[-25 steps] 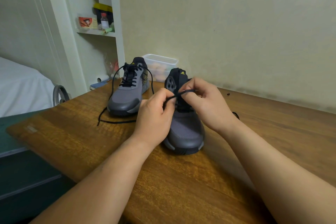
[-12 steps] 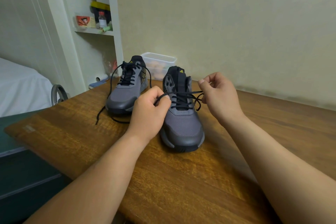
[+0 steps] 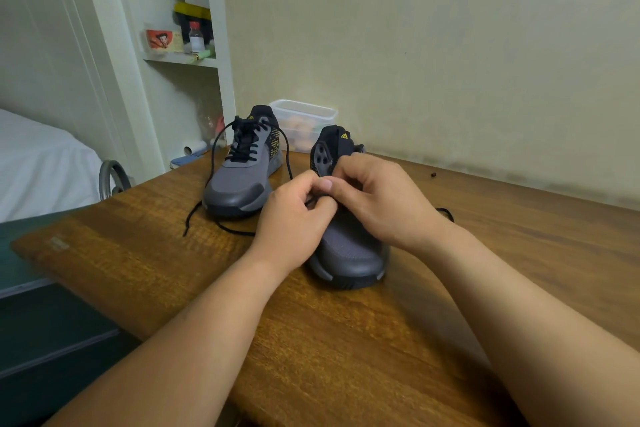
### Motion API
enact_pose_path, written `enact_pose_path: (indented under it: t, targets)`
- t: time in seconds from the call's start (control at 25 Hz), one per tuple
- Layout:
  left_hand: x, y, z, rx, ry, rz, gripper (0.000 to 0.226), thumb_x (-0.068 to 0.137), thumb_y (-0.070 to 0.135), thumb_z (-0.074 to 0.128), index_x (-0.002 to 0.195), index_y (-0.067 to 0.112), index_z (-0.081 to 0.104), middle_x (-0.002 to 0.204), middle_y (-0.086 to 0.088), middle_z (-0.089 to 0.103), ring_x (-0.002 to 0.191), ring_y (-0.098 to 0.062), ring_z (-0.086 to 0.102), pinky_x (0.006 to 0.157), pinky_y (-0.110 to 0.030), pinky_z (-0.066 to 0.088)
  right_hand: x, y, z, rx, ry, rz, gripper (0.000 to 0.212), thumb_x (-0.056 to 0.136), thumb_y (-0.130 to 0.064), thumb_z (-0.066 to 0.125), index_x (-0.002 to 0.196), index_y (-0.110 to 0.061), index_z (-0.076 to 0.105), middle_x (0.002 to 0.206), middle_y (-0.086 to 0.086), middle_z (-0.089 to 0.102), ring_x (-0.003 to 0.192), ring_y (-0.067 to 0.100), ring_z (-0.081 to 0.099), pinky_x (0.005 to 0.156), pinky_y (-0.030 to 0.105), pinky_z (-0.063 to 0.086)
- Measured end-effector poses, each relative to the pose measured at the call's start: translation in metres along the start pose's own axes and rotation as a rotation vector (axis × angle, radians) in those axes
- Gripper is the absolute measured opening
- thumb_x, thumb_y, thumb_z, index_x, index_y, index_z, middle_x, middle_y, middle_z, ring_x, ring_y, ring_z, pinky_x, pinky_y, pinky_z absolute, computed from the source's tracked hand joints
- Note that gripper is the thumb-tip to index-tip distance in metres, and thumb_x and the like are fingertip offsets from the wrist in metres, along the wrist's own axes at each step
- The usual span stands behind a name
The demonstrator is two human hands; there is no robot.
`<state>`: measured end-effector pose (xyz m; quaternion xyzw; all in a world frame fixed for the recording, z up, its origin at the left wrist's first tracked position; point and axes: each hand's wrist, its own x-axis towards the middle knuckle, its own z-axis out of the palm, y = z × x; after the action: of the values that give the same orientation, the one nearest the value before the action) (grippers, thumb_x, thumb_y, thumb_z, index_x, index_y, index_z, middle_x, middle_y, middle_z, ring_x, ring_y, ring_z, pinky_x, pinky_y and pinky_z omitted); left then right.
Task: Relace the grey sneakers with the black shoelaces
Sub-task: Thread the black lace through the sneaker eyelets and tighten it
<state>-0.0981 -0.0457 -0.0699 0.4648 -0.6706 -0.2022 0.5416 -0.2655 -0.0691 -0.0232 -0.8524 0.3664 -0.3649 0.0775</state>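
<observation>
Grey sneakers (image 3: 349,253) stood toes toward the person on the wooden table (image 3: 346,350). The near sneaker (image 3: 346,243) sat mid-table under both hands. The far sneaker (image 3: 242,184) was behind and to its left, laced up the front with its loose lace (image 3: 214,152) looping out and trailing onto the wood.

Half a second before, the hands had been apart, stretching the black shoelace (image 3: 317,198) taut across the near sneaker's tongue. They had since closed in over the eyelets until their knuckles touched. The left hand (image 3: 294,218) pinched the shoelace between thumb and curled fingers. The right hand (image 3: 384,204) was curled over the same strand with its thumb tip against the left's fingers. The eyelets themselves were hidden. That pull-apart and return suggested one crossing had been snugged and the next threading begun, so the second shoe was probably partway laced.

A short end of lace (image 3: 445,213) showed past the right wrist. The near sneaker was well back from the table's front edge, with bare wood between the forearms and out to the right. The left side was tighter: the far sneaker's lace tip lay near the table's left edge, beyond which sat a bed (image 3: 38,163). A plastic tub (image 3: 304,114) stood just behind the shoes, against the wall (image 3: 450,62).
</observation>
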Motion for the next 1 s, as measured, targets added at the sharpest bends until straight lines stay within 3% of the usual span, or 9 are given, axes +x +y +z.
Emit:
enact_pose_path:
  t: [0.16, 0.28, 0.36, 0.52, 0.64, 0.76, 0.84, 1.0]
  targets:
    - [0.003, -0.003, 0.001, 0.004, 0.012, -0.01, 0.005, 0.094, 0.022, 0.066, 0.092, 0.022, 0.061, 0.078, -0.005, 0.065, 0.077, -0.023, 0.064, 0.073, -0.053, 0.055, -0.002, -0.001, -0.005, 0.134, -0.081, 0.072, 0.031, 0.101, -0.043, 0.066, 0.08, -0.02, 0.059, 0.072, -0.009, 0.057, 0.067, 0.007, 0.049, 0.064, 0.033, 0.043]
    - [0.004, -0.003, 0.004, -0.011, 0.035, -0.021, 0.014, 0.089, 0.025, 0.064, 0.097, 0.027, 0.054, 0.077, -0.015, 0.062, 0.074, -0.028, 0.06, 0.072, -0.055, 0.054, 0.0, -0.001, -0.009, 0.09, -0.15, 0.047, 0.024, 0.099, -0.037, 0.07, 0.085, -0.019, 0.063, 0.077, -0.008, 0.061, 0.072, 0.008, 0.053, 0.068, 0.033, 0.045]
    - [0.004, -0.004, 0.005, -0.02, 0.045, -0.016, 0.016, 0.094, 0.019, 0.068, 0.101, 0.025, 0.055, 0.07, -0.011, 0.054, 0.064, -0.02, 0.051, 0.067, -0.051, 0.05, 0.002, -0.001, -0.011, 0.057, -0.133, 0.069, 0.023, 0.1, -0.036, 0.068, 0.085, -0.019, 0.063, 0.077, -0.008, 0.06, 0.072, 0.011, 0.053, 0.068, 0.035, 0.044]
    - [0.005, -0.005, 0.003, 0.022, 0.057, -0.015, 0.013, 0.1, 0.025, 0.068, 0.093, 0.021, 0.058, 0.062, 0.006, 0.048, 0.057, -0.007, 0.046, 0.058, -0.029, 0.042, 0.004, 0.017, -0.03, -0.184, 0.088, 0.278, 0.025, 0.094, -0.032, 0.064, 0.075, -0.019, 0.056, 0.069, -0.003, 0.058, 0.071, 0.025, 0.058, 0.06, 0.036, 0.044]
    - [0.005, -0.006, 0.003, 0.066, 0.067, -0.025, 0.017, 0.104, 0.027, 0.064, 0.088, 0.022, 0.06, 0.061, 0.006, 0.05, 0.056, -0.006, 0.046, 0.06, -0.027, 0.042, 0.002, 0.03, -0.042, -0.378, 0.115, 0.428, 0.019, 0.089, -0.031, 0.058, 0.075, -0.019, 0.053, 0.072, 0.0, 0.058, 0.073, 0.029, 0.058, 0.057, 0.032, 0.038]
    - [0.005, -0.005, 0.004, 0.074, 0.068, 0.03, 0.012, 0.105, 0.027, 0.064, 0.093, 0.024, 0.065, 0.071, 0.009, 0.061, 0.067, -0.006, 0.057, 0.064, -0.024, 0.046, 0.005, 0.021, -0.033, -0.37, 0.174, 0.196, 0.028, 0.094, -0.05, 0.053, 0.089, -0.023, 0.059, 0.091, -0.002, 0.058, 0.092, 0.024, 0.056, 0.077, 0.04, 0.044]
    - [0.006, -0.006, 0.003, 0.032, 0.073, 0.09, 0.008, 0.105, 0.026, 0.065, 0.1, 0.022, 0.07, 0.087, 0.009, 0.07, 0.085, -0.007, 0.067, 0.074, -0.026, 0.053, 0.008, 0.008, -0.026, -0.214, 0.047, 0.014, 0.033, 0.098, -0.056, 0.052, 0.102, -0.026, 0.065, 0.095, -0.007, 0.061, 0.095, 0.019, 0.058, 0.083, 0.043, 0.047]
    - [0.008, -0.01, 0.003, 0.053, 0.113, 0.143, 0.007, 0.105, 0.023, 0.065, 0.102, 0.019, 0.07, 0.096, 0.006, 0.071, 0.095, -0.013, 0.069, 0.081, -0.039, 0.057, 0.007, 0.001, -0.015, -0.013, -0.175, 0.092, 0.015, 0.101, -0.036, 0.067, 0.113, -0.028, 0.064, 0.089, -0.011, 0.069, 0.083, 0.009, 0.064, 0.077, 0.039, 0.053]
